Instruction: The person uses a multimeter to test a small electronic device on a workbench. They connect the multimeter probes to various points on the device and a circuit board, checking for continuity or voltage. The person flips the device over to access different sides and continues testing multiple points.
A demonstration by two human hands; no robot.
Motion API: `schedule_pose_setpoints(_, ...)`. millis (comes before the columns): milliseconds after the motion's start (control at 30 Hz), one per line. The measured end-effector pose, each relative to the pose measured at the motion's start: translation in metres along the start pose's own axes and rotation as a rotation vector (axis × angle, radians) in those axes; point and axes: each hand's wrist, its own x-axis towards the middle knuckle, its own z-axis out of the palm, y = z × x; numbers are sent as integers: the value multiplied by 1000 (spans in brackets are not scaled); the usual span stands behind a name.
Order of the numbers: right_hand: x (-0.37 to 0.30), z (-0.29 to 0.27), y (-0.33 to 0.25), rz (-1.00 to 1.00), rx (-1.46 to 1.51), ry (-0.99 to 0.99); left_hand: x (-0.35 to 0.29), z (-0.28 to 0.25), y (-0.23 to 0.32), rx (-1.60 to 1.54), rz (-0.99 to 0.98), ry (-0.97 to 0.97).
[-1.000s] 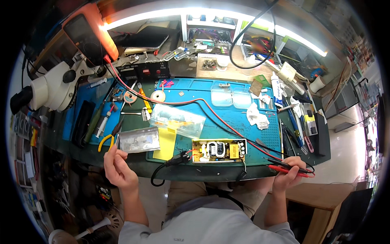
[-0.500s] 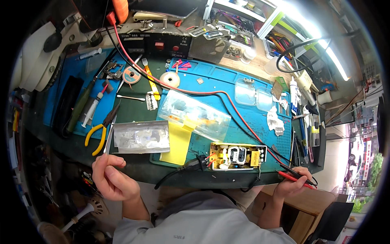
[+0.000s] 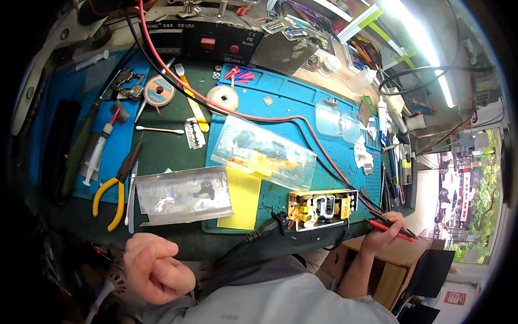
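Observation:
My right hand is closed around a pair of test probes, one red and one black, just off the bench's front right edge. Left of it lies an opened power supply board in a metal tray, with yellow and white components. A black plug with a thick cord sits against the board's left end. My left hand is held below the front edge with its fingers curled in; nothing shows in them. Nearest to it are a bent metal cover and yellow-handled pliers.
Red and black leads cross the blue mat. A clear plastic case rests partly over a yellow sheet. A razor blade, cotton swab, syringe and solder spool lie to the left.
The view has shifted closer to the bench. My left hand has moved down, away from the metal cover, its fingers curled tighter. My right hand still grips the probes.

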Motion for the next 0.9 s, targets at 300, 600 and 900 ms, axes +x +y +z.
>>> schedule_pose_setpoints(300, 2, -6, 3, 77, 54, -14, 1, 0, -3, -131, 23, -19)
schedule_pose_setpoints(600, 1, 1, -2, 83, 49, 51, -1, -3, -1, -100, -39, -106)
schedule_pose_setpoints(900, -2, 0, 1, -7, 54, 20, -4, 2, 14, 77, -232, -87)
